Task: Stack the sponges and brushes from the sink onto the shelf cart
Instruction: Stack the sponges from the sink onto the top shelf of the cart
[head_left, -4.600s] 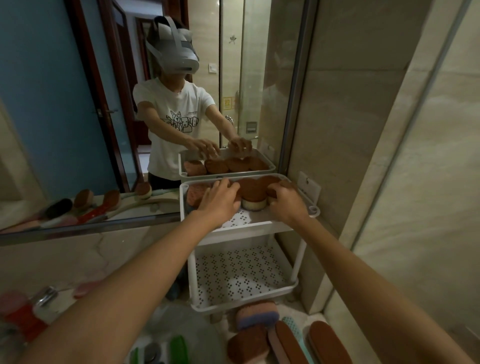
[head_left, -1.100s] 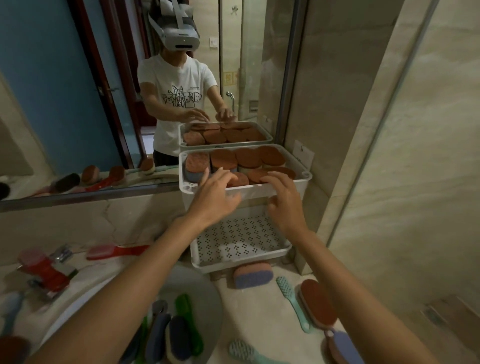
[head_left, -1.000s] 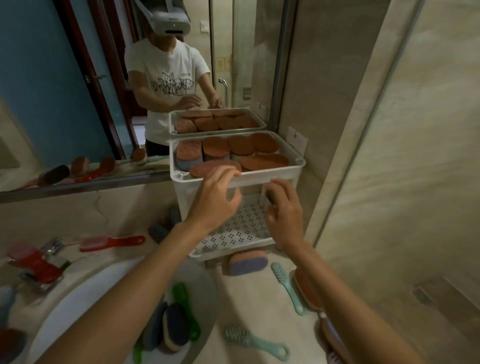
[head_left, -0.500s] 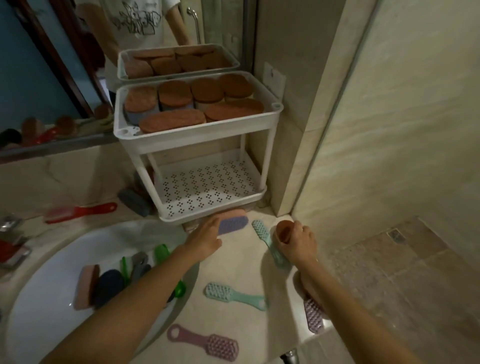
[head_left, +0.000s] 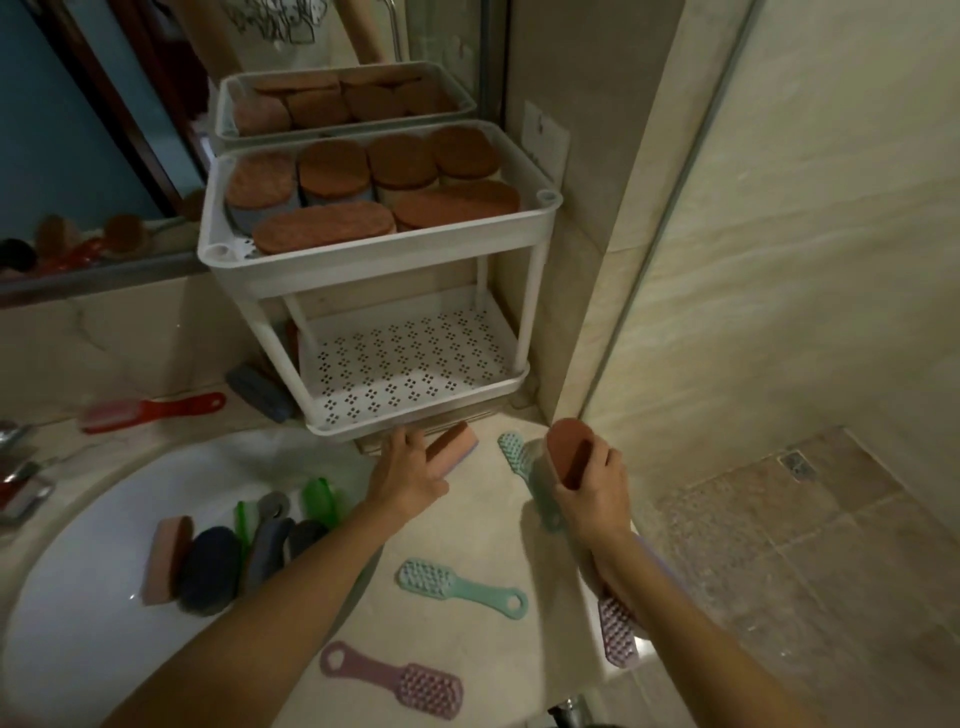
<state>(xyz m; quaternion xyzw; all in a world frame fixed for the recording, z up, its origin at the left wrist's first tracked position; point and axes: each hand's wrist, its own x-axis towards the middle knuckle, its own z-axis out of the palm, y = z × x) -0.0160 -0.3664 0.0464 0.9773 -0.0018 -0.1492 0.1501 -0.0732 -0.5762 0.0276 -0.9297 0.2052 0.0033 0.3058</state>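
The white two-tier shelf cart (head_left: 540, 218) stands on the counter by the wall. Its top tray is packed with several brown-topped sponges (head_left: 332, 171); its perforated lower tray (head_left: 405, 364) holds nothing. My left hand (head_left: 405, 478) grips a pink and purple sponge (head_left: 457, 447) lying just in front of the cart. My right hand (head_left: 592, 483) holds a brown-topped sponge (head_left: 569, 452) lifted off the counter. The white sink (head_left: 78, 519) at lower left contains a pink sponge (head_left: 166, 556), dark sponges (head_left: 208, 566) and green brushes (head_left: 322, 499).
On the counter lie teal brushes (head_left: 457, 584), a pink brush (head_left: 405, 680), a purple brush (head_left: 618, 634) at the counter edge, a red brush (head_left: 156, 410) and a grey sponge (head_left: 260, 392) beside the cart. A mirror is behind; a tiled wall and floor are at right.
My hands left the cart's top tray and dropped to the counter. The left took hold of the pink sponge and the right lifted a brown-topped sponge. The view tilted down.
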